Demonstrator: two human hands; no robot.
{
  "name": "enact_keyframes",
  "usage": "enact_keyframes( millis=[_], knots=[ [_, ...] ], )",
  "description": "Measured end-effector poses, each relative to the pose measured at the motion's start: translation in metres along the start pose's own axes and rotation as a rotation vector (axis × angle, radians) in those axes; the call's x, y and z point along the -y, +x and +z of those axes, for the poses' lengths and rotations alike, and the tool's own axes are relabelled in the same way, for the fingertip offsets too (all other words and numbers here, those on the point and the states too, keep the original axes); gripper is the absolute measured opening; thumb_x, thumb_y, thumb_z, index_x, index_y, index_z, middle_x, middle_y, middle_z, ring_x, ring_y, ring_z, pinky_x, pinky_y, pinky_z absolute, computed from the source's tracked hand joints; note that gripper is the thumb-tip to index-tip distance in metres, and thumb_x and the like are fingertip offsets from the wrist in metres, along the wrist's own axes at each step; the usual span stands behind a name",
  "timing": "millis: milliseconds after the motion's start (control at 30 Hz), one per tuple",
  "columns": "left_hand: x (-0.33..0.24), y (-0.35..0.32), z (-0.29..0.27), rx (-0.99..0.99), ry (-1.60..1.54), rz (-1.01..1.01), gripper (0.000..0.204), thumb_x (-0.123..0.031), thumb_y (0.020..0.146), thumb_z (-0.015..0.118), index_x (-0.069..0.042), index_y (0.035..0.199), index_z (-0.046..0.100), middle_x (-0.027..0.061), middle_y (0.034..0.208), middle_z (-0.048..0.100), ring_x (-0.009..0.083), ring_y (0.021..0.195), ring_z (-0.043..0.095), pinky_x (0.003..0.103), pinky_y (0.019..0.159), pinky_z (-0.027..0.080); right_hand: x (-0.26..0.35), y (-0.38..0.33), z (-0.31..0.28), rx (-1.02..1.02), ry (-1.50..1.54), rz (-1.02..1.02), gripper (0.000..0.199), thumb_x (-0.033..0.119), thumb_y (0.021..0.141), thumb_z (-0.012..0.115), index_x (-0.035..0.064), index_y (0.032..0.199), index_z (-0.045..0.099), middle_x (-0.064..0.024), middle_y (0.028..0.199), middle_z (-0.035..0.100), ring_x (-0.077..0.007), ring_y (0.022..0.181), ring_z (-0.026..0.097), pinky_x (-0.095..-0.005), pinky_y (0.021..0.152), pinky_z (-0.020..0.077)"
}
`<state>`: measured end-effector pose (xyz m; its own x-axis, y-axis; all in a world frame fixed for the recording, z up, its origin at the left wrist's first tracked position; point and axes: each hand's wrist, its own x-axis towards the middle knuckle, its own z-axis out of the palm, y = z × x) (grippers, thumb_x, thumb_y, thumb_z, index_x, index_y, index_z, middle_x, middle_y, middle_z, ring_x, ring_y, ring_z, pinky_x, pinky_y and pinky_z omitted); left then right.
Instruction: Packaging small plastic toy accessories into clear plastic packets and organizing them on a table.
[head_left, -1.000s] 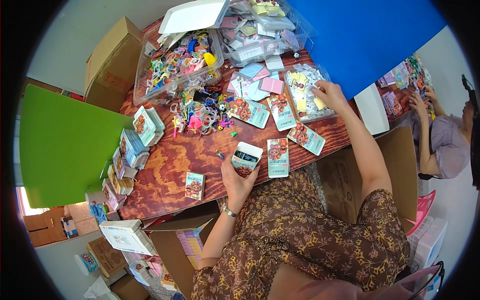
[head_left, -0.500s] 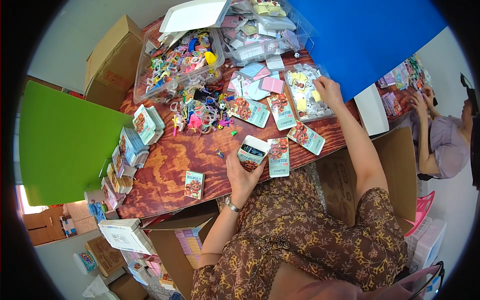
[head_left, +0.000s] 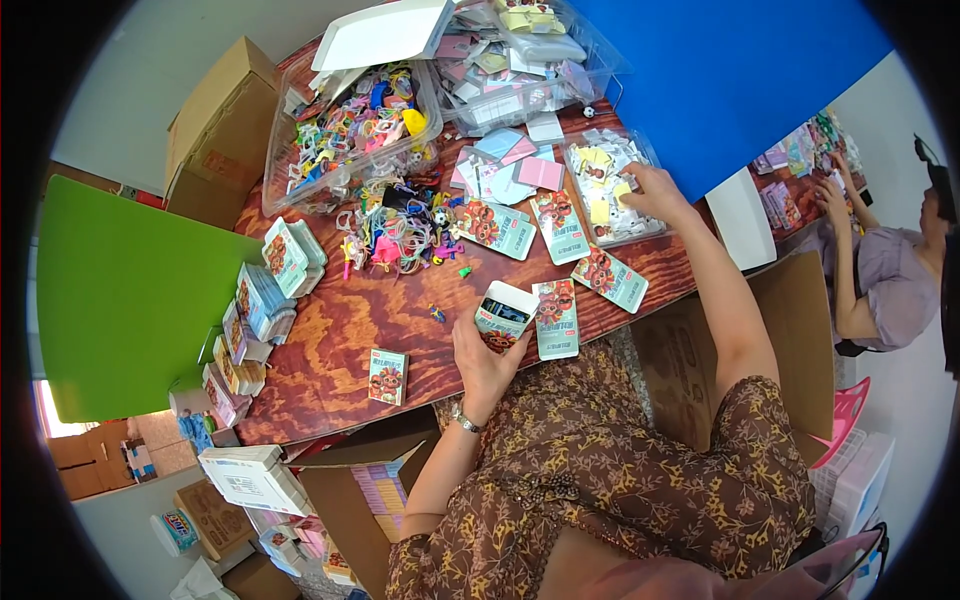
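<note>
My left hand is wrapped round a small open carton, pale green with a red cartoon figure. The carton's white flap stands up, and dark contents show in its mouth. Over the right part of a clear plastic tray, the fingers of my right hand are bent together among small white and yellow packets; what they pinch is hidden. Between my hands lie several flat cartons, among them one upright carton and a tilted carton. Another closed carton rests left of my left hand.
Behind stand a clear bin of colourful bands and trinkets and a bin of cards and packets. Loose trinkets and pastel cards lie before them. Carton stacks line the left edge. Open cardboard boxes flank me. A co-worker sits at right.
My right hand has shifted slightly left and down, deeper over the packets in the tray. The left hand still holds the open carton, now turned slightly.
</note>
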<state>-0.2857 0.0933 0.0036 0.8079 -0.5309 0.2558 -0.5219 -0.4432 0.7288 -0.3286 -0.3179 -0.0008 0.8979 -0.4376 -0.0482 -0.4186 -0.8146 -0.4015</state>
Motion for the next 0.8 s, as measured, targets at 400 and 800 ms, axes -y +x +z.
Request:
enact_keyframes(
  millis=[400, 800],
  knots=[
    [0.002, -0.003, -0.002, 0.0, -0.001, -0.012, 0.082, -0.02, 0.069, 0.09, 0.001, 0.136, 0.048, 0.0183, 0.123, 0.056, 0.0336, 0.111, 0.058, 0.042, 0.093, 0.049, 0.004, 0.0, 0.007, -0.142, -0.037, -0.101, 0.027, 0.015, 0.078, 0.078, 0.003, 0.093, 0.058, -0.0168, 0.088, 0.066, -0.0358, 0.084, 0.065, -0.0454, 0.073, 0.0502],
    [0.002, 0.013, 0.008, -0.021, 0.002, 0.03, 0.08, -0.021, 0.069, 0.09, 0.001, 0.133, 0.048, 0.0188, 0.113, 0.058, 0.0361, 0.105, 0.057, 0.044, 0.089, 0.047, 0.004, -0.005, -0.01, -0.129, 0.002, -0.019, 0.016, 0.013, 0.086, 0.067, 0.0063, 0.101, 0.067, -0.0178, 0.092, 0.071, -0.0381, 0.09, 0.068, -0.0481, 0.077, 0.0526]
  ],
)
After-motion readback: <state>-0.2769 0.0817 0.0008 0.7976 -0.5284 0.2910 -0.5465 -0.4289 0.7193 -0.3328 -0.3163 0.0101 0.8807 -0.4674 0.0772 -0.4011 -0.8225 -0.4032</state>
